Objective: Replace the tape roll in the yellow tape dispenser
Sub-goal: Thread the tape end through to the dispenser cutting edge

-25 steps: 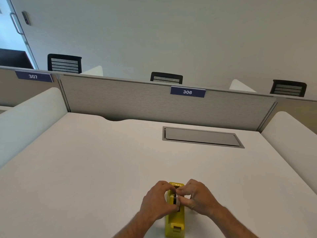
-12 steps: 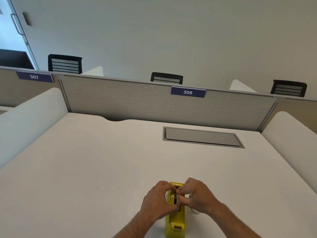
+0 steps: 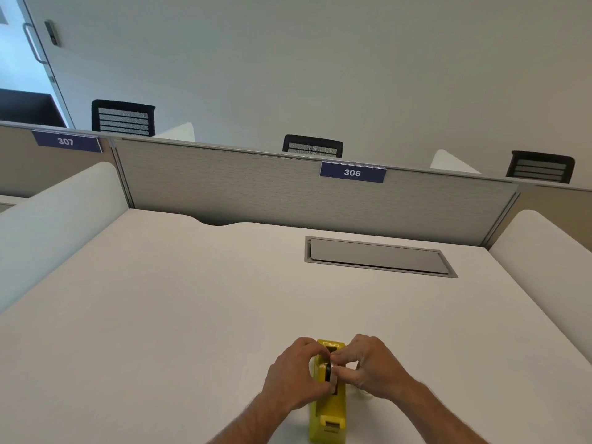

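yellow plastic tape dispenser (image 3: 327,421) is sitting low centre on my smooth white desk (image 3: 160,315); my left hand (image 3: 294,376) and right hand (image 3: 373,368) are both pinching the dark tape roll (image 3: 329,373) in its slot.

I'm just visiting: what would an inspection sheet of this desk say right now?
Surface: white desk, bare apart from the job's things.
Job's things: yellow tape dispenser lying near the front edge; tape roll at its slot.
Clutter: nothing seen.
Grippers: left hand and right hand both pinch the roll.
Cables: nothing seen; closed cable hatch.
Surroundings: grey divider, label 306, black chairs beyond.
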`<action>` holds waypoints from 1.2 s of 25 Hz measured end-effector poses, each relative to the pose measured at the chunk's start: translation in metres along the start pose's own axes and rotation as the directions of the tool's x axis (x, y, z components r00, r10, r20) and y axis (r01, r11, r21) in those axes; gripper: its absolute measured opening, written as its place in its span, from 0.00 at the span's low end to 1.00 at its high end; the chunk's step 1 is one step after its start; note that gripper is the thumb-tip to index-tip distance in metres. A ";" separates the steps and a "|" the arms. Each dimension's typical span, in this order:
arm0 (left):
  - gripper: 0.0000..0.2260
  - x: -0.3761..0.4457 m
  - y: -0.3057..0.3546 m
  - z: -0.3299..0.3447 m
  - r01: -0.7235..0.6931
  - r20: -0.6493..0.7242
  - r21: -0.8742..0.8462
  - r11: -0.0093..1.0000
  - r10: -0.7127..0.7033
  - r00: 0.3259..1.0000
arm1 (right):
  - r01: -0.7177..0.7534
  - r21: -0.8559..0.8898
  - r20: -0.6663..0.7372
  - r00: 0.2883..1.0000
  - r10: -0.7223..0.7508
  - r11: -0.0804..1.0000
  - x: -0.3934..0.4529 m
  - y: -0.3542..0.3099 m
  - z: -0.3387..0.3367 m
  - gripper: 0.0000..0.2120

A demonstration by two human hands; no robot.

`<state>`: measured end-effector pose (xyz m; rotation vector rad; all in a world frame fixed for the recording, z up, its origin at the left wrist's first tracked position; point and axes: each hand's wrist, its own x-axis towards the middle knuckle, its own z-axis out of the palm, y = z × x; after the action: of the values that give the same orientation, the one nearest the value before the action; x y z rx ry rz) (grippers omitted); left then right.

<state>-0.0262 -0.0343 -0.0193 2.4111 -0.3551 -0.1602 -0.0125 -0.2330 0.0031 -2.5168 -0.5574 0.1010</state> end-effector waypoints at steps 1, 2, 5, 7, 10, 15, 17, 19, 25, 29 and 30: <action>0.27 0.000 0.000 0.000 -0.003 0.004 -0.006 1.000 0.003 1.000 | -0.006 0.014 -0.003 1.000 0.006 1.000 0.000 0.000 0.000 0.08; 0.27 0.000 0.000 -0.001 -0.003 0.004 -0.010 1.000 0.003 1.000 | -0.013 0.023 -0.004 1.000 0.013 1.000 0.000 0.000 -0.001 0.08; 0.26 -0.001 0.002 -0.002 0.015 0.001 -0.012 1.000 -0.015 1.000 | -0.024 0.023 0.002 1.000 0.024 0.999 0.001 0.000 -0.003 0.08; 0.26 -0.001 0.002 -0.003 0.030 0.012 -0.014 0.999 -0.030 0.999 | -0.012 0.003 0.012 1.000 0.012 1.000 0.001 -0.001 -0.004 0.08; 0.25 -0.001 0.002 -0.004 0.047 0.025 -0.024 0.999 -0.047 0.999 | 0.003 -0.041 0.028 1.000 -0.002 0.999 0.003 -0.002 -0.005 0.08; 0.25 -0.001 0.004 -0.005 0.044 0.024 -0.023 0.999 -0.043 0.999 | 0.031 -0.068 0.077 0.997 -0.026 0.997 0.003 -0.002 -0.010 0.09; 0.24 -0.001 0.004 -0.005 0.039 0.021 -0.019 0.999 -0.039 0.999 | 0.034 -0.083 0.095 0.995 -0.026 0.996 0.004 -0.003 -0.011 0.10; 0.25 -0.001 0.004 -0.005 0.044 0.023 -0.015 0.999 -0.043 0.999 | 0.042 -0.093 0.099 0.995 -0.033 0.995 0.006 -0.003 -0.012 0.10; 0.25 -0.001 0.005 -0.005 0.055 0.028 -0.010 0.998 -0.055 0.998 | 0.047 -0.104 0.123 0.992 -0.034 0.993 0.009 -0.001 -0.014 0.09; 0.25 -0.001 0.005 -0.005 0.060 0.029 0.002 0.998 -0.060 0.998 | 0.055 -0.092 0.130 0.991 -0.043 0.994 0.010 -0.001 -0.014 0.10; 0.25 -0.001 0.005 -0.005 0.060 0.027 0.004 0.998 -0.060 0.998 | 0.056 -0.097 0.127 0.991 -0.044 0.994 0.010 -0.001 -0.014 0.10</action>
<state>-0.0274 -0.0348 -0.0120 2.4255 -0.2960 -0.2199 -0.0007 -0.2349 0.0161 -2.6051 -0.6912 0.2182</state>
